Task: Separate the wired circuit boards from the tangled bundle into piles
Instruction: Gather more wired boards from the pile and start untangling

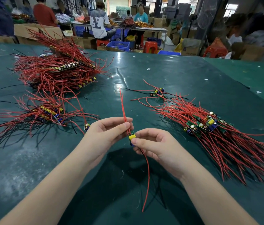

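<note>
Above the green table I hold one small circuit board (131, 136) with a yellow part and red wires. My left hand (107, 132) pinches its upper wires, which stick up. My right hand (154, 143) pinches the board's lower end, and a long red wire hangs down from it. A tangled bundle of wired boards (209, 127) lies to the right. A sorted pile (47, 112) lies at the left, and a large stacked pile (59, 70) sits behind it. One single board (87, 126) lies just left of my left hand.
A few loose boards (158, 92) lie at mid table. The green table's far edge (144, 53) runs across the view. Beyond it several people sit at work tables among cardboard boxes, blue crates (118, 45) and red stools (150, 47).
</note>
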Motion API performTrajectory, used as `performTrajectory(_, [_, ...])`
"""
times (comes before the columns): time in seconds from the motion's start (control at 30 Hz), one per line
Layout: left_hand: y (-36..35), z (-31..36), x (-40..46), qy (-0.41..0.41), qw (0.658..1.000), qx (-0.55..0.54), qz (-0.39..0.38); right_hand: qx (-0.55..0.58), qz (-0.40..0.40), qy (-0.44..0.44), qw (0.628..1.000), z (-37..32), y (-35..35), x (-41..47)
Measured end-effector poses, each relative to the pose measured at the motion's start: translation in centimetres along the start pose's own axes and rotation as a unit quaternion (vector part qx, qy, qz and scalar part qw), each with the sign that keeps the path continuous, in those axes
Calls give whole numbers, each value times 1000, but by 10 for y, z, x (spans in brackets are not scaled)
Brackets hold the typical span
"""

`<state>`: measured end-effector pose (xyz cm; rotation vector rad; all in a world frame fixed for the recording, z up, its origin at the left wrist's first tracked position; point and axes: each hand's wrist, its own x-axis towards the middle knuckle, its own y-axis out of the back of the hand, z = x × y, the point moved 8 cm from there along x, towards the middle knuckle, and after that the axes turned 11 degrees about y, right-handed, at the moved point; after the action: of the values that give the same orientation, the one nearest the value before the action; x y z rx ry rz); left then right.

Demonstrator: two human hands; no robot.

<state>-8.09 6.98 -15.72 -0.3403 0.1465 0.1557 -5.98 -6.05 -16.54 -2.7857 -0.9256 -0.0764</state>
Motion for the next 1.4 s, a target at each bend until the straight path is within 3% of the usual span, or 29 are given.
performTrajectory(0.53, [9, 4, 4, -3, 996, -95, 3, 22, -13, -39, 999, 7, -6, 0])
performTrajectory(1.4, [23, 5, 7, -15, 996, -52, 71, -34, -49, -39, 997, -1, -11, -7])
